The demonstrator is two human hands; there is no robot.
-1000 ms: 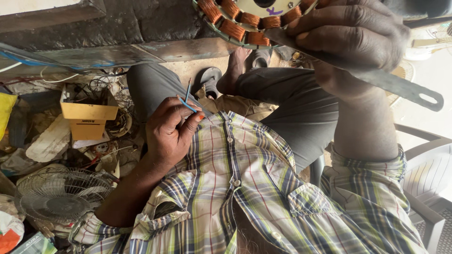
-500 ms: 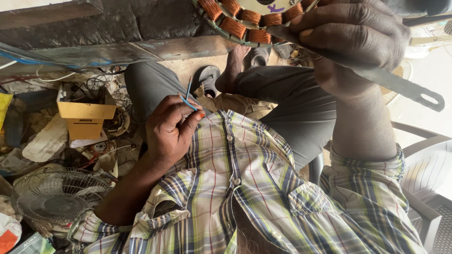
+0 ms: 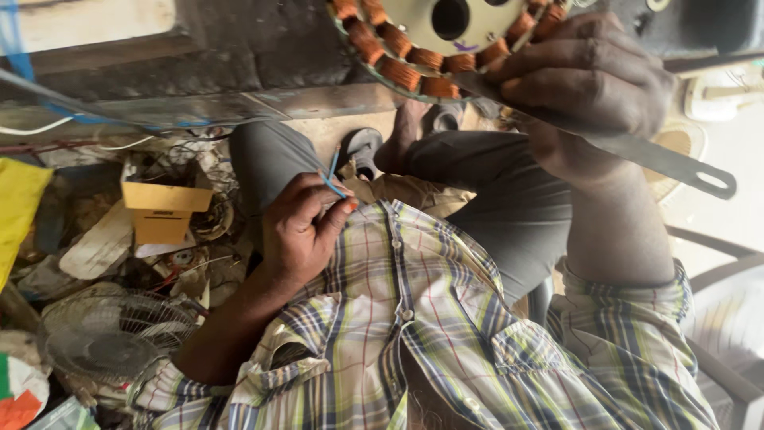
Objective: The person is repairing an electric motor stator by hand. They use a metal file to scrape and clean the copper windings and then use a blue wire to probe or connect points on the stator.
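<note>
My left hand (image 3: 301,231) rests against my checked shirt (image 3: 414,334) at my lap, with its fingers pinched on a thin blue wire (image 3: 333,177). My right hand (image 3: 589,80) is raised at the upper right. It grips a round motor stator (image 3: 430,48) ringed with copper coils, together with a flat grey metal strip (image 3: 676,163) that has a hole at its far end. My grey trousers (image 3: 509,199) and a bare foot (image 3: 402,139) lie between the two hands.
Clutter fills the left: a small cardboard box (image 3: 163,211), a wire fan guard (image 3: 111,334), tangled wires (image 3: 199,159), a yellow sheet (image 3: 17,211). A dark stone ledge (image 3: 239,56) runs across the top. A white plastic chair (image 3: 728,334) is at the right.
Almost nothing differs. My left hand keeps its pinch on the blue wire and my right hand still holds the stator and strip; the view has shifted only slightly.
</note>
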